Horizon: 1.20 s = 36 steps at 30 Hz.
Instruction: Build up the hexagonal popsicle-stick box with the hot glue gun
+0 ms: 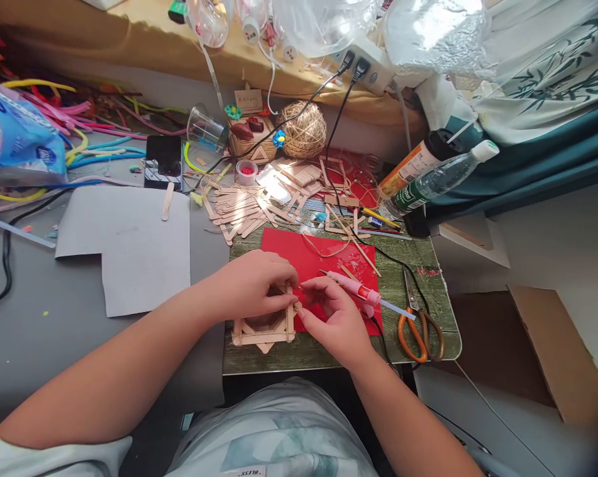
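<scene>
A small box-like frame of stacked craft sticks (263, 339) stands near the front edge of the green mat. My left hand (256, 285) is closed over its back part, with fingers and thumb around the top sticks. From the right, my right hand (334, 321) is curled in, its thumb tip and fingertips at the frame's right side. A bit of wood shows at that thumb tip; whether it is a separate piece I cannot tell. Just behind my right hand lies a pink glue gun (353, 286) with a clear glue stick, on a red sheet (283, 246).
Orange-handled scissors (412, 331) lie on the mat's right. Loose craft sticks (244, 209) are heaped behind the red sheet. A plastic bottle (438, 182), a twine ball (303, 129) and a phone (163, 159) are farther back. Black cables cross the mat. Grey card (144, 245) lies left.
</scene>
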Motion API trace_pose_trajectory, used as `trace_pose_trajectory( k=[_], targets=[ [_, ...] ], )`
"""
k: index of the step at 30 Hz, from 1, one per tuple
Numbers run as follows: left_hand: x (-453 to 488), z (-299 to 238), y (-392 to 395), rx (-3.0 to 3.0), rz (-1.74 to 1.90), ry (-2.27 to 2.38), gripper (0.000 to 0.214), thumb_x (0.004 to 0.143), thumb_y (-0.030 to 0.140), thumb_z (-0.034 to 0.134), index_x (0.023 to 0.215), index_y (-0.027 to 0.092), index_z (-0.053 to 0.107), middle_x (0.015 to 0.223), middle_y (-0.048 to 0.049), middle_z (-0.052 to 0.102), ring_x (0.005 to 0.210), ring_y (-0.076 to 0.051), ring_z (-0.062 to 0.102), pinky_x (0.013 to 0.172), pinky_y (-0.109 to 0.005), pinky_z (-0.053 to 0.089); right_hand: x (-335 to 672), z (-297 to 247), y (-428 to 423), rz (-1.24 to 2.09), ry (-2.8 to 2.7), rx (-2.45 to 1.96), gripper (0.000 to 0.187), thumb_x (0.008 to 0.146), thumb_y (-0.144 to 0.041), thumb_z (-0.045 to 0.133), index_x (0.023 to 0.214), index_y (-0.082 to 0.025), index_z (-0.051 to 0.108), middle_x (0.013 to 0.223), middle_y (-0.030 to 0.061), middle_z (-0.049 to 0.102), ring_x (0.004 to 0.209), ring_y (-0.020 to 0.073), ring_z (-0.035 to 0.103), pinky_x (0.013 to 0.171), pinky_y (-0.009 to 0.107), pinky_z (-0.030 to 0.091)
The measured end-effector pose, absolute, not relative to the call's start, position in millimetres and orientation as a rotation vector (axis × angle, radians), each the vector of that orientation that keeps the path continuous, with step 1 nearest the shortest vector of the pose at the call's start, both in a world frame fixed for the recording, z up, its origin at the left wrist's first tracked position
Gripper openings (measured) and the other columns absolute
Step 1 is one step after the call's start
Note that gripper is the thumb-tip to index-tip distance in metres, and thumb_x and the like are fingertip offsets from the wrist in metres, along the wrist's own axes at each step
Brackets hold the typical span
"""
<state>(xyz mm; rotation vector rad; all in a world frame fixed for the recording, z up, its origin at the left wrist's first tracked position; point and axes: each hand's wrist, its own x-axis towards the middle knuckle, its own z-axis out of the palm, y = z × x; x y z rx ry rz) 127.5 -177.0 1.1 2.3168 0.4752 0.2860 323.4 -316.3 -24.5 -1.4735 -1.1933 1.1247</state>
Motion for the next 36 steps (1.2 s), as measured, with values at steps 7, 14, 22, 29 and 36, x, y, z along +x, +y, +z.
trace_pose_trajectory(
  k=[7, 14, 22, 29, 36],
  targets=[
    [128.0, 0.0, -177.0, 2.322, 0.301, 0.473, 0.012, 0.096, 0.032, 0.071, 0.104, 0.023, 0.075, 0.095, -0.0033, 0.076, 0.090, -0.021, 0.068, 0.082, -0.033, 0.047, 314.9, -21.8, -312.4, 1.075, -1.206, -1.562, 0.019, 0.089, -0.026, 0.076, 0.105, -0.024, 0.066, 0.102, 0.0045, 0.069, 0.089, 0.0198, 0.064, 0.084, 0.036, 0.056],
    [128.7, 2.4, -177.4, 2.317, 0.286, 0.497, 0.012, 0.095, 0.032, 0.070, 0.102, 0.024, 0.075, 0.096, -0.0033, 0.075, 0.090, -0.021, 0.067, 0.081, -0.033, 0.047, 305.2, -20.7, -308.4, 1.211, -0.965, -1.496, 0.020, 0.086, -0.029, 0.080, 0.099, -0.024, 0.066, 0.097, 0.0020, 0.068, 0.084, 0.0176, 0.062, 0.079, 0.032, 0.053],
    [129.9, 4.7, -178.5, 2.307, 0.269, 0.528, 0.012, 0.096, 0.033, 0.070, 0.102, 0.025, 0.075, 0.094, -0.0019, 0.074, 0.089, -0.019, 0.065, 0.080, -0.031, 0.046, 298.2, -26.6, -309.6, 1.336, -0.670, -1.302, 0.024, 0.077, -0.028, 0.089, 0.091, -0.025, 0.069, 0.094, -0.0002, 0.068, 0.087, 0.0168, 0.061, 0.085, 0.031, 0.053],
    [129.7, 3.8, -177.4, 2.311, 0.234, 0.529, 0.012, 0.095, 0.032, 0.071, 0.103, 0.025, 0.076, 0.097, -0.0012, 0.076, 0.091, -0.019, 0.065, 0.081, -0.032, 0.046, 301.6, -27.7, -309.5, 1.546, -0.278, -1.114, 0.037, 0.066, -0.028, 0.099, 0.090, -0.023, 0.071, 0.094, -0.0015, 0.070, 0.089, 0.0153, 0.064, 0.091, 0.030, 0.053],
    [129.7, 4.5, -176.3, 2.319, 0.226, 0.515, 0.018, 0.097, 0.042, 0.070, 0.102, 0.024, 0.074, 0.093, -0.0020, 0.075, 0.087, -0.020, 0.064, 0.079, -0.033, 0.044, 302.5, -33.0, -313.6, 1.190, -0.438, -1.305, 0.031, 0.076, -0.035, 0.093, 0.097, -0.024, 0.073, 0.100, 0.0016, 0.071, 0.093, 0.0172, 0.064, 0.091, 0.033, 0.053]
  ],
)
